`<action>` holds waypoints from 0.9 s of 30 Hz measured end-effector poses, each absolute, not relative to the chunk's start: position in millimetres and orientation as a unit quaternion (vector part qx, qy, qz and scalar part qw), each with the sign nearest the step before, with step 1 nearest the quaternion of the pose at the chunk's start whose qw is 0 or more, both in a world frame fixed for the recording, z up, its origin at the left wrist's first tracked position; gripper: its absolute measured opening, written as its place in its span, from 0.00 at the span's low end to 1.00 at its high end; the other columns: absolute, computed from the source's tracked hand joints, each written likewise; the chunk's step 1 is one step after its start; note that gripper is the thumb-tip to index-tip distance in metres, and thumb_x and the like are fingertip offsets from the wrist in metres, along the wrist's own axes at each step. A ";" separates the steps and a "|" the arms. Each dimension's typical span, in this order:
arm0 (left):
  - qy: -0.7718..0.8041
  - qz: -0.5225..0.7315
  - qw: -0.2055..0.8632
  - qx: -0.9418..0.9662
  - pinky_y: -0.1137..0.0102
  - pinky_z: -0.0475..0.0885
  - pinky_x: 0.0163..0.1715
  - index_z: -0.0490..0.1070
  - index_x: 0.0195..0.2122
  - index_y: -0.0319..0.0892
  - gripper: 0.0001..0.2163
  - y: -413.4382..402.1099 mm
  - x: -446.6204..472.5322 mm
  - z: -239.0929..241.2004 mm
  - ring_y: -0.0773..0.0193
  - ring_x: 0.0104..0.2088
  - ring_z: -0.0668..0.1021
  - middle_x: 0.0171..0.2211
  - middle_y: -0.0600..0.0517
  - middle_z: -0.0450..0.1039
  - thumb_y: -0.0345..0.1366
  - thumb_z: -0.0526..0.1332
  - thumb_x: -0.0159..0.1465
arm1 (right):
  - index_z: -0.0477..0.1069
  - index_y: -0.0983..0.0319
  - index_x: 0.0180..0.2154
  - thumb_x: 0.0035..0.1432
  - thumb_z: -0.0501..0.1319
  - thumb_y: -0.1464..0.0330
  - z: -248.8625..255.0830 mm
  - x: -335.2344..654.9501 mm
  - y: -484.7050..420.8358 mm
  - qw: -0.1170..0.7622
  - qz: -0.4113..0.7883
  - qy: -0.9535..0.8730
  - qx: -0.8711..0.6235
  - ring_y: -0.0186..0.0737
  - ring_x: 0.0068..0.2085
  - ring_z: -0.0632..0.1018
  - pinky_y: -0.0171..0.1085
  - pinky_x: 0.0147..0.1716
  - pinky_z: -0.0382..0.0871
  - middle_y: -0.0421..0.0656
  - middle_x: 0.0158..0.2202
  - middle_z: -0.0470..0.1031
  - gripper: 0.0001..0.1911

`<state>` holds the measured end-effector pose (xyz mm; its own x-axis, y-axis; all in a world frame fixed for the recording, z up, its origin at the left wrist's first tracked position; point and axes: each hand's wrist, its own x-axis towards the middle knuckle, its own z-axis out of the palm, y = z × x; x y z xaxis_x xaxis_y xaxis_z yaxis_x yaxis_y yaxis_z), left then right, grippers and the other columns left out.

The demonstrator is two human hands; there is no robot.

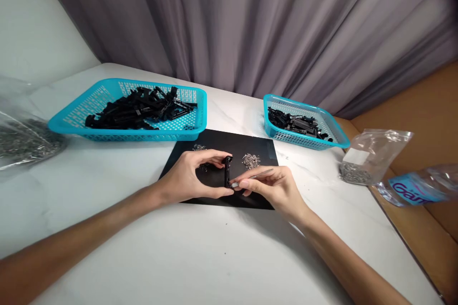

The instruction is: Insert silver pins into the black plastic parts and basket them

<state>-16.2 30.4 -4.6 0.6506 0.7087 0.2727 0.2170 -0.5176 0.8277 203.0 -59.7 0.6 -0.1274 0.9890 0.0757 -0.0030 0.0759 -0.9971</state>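
Note:
Between the thumb and fingers of my left hand (188,174) a narrow black plastic part (226,171) stands on end, gripped at its top and bottom. My right hand (275,188) pinches a thin metal tool (265,172), perhaps tweezers, whose tip meets the lower end of the part. Both hands are over a black mat (214,200). A pile of small silvery metal pieces (251,161) lies on the mat just beyond my right hand. Another small pile of metal pieces (199,147) is partly hidden behind my left hand.
A large blue basket (125,136) of black plastic parts stands at the back left, a smaller blue basket (304,141) of similar parts at the back right. Clear bags of metal pieces lie at left (28,143) and right (358,171), near a water bottle (418,186).

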 end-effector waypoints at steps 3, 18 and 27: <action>0.279 0.319 0.377 0.823 0.62 0.82 0.47 0.77 0.53 0.38 0.31 28.0 -15.9 -5.0 0.56 0.41 0.84 0.43 0.46 0.82 0.40 0.78 0.47 | 0.86 0.57 0.36 0.59 0.72 0.66 2.7 201.9 -62.4 0.481 0.512 -0.552 -0.449 0.39 0.37 0.85 0.34 0.38 0.80 0.43 0.36 0.87 0.04; 0.279 0.312 0.361 0.833 0.61 0.81 0.46 0.77 0.52 0.39 0.30 27.2 -16.3 -4.8 0.56 0.40 0.83 0.41 0.47 0.82 0.41 0.77 0.48 | 0.85 0.55 0.38 0.61 0.70 0.62 -2.0 198.8 -68.5 0.458 0.446 -0.607 -0.472 0.43 0.38 0.86 0.38 0.39 0.80 0.41 0.37 0.87 0.06; 0.278 0.286 0.393 0.829 0.61 0.80 0.53 0.75 0.54 0.41 0.30 32.2 -16.2 -3.9 0.56 0.44 0.83 0.45 0.48 0.81 0.40 0.76 0.50 | 0.82 0.58 0.37 0.71 0.59 0.59 19.1 212.1 -63.1 0.500 0.359 -0.623 -0.483 0.43 0.46 0.83 0.41 0.49 0.76 0.44 0.43 0.84 0.16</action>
